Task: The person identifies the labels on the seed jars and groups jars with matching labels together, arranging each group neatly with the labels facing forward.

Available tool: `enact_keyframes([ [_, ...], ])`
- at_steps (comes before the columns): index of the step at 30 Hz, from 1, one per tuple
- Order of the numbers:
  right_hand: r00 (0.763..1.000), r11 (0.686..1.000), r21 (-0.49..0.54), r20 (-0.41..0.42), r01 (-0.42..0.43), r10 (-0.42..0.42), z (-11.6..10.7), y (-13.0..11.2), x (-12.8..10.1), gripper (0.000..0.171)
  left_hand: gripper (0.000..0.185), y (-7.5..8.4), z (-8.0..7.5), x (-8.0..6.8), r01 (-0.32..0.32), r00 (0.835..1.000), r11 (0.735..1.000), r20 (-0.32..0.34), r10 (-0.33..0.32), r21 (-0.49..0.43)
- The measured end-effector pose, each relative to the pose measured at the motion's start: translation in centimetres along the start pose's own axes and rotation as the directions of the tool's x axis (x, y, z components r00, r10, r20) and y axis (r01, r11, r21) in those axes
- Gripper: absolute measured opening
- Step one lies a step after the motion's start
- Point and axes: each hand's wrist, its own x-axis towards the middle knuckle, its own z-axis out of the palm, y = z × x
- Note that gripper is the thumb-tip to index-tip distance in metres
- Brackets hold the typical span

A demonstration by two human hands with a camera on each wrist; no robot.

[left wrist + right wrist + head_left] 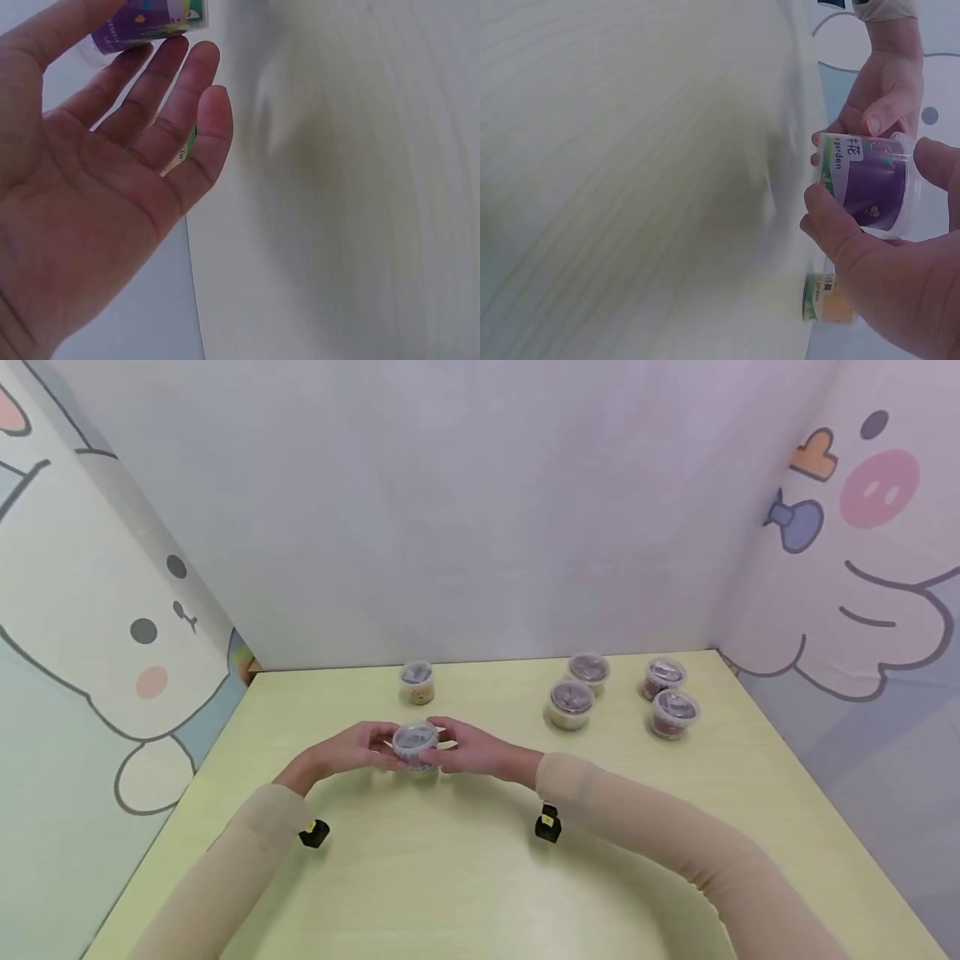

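Note:
A small round plastic tub (415, 739) with a clear lid is held upright between both hands, close over the table. In the right wrist view the tub (874, 180) shows a purple label with flowers and lettering. My left hand (356, 747) holds its left side with thumb and curled fingertips; the left wrist view catches only the lower part of the tub (146, 19). From the other side, my right hand (476, 750) grips it between thumb and fingers. Just behind the hands stands a second lidded tub (417, 683), with an orange label in the right wrist view.
Two pale tubs (570, 706) stand at the back right of the yellow table (465, 868). Farther right are two darker reddish tubs (672, 714). A plain pale wall (480, 527) rises along the back edge, and cartoon-printed curtains (877, 568) flank both sides.

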Motion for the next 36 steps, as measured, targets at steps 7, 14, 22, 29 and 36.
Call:
enact_keyframes([
  [7, 0.997, 0.995, -0.096, -0.063, 0.029, -0.035, 1.6, 0.4, 1.0, 0.069, 0.054, -0.8, -0.2, -0.7, 0.014, 1.0, 1.0, -0.014, -0.014, 0.007],
  [14, 0.997, 0.99, -0.139, -0.071, 0.031, -0.041, 2.6, 0.6, 1.7, 0.074, 0.058, -1.3, -0.3, -1.3, 0.024, 0.999, 1.0, -0.023, -0.024, -0.005],
  [22, 0.997, 0.987, -0.156, -0.053, 0.042, -0.051, 3.2, 0.6, 1.7, 0.074, 0.061, -2.0, -0.1, -2.1, 0.038, 0.999, 0.999, -0.03, -0.039, -0.029],
  [29, 0.997, 0.981, -0.191, -0.051, 0.042, -0.052, 3.2, 0.6, 1.9, 0.073, 0.06, -1.9, 0.1, -2.2, 0.045, 0.998, 0.998, -0.044, -0.046, -0.035],
  [36, 0.998, 0.976, -0.216, -0.038, 0.035, -0.044, 3.2, 0.4, 1.7, 0.073, 0.063, -1.8, 0.2, -2.3, 0.061, 0.997, 0.998, -0.05, -0.062, -0.025],
])
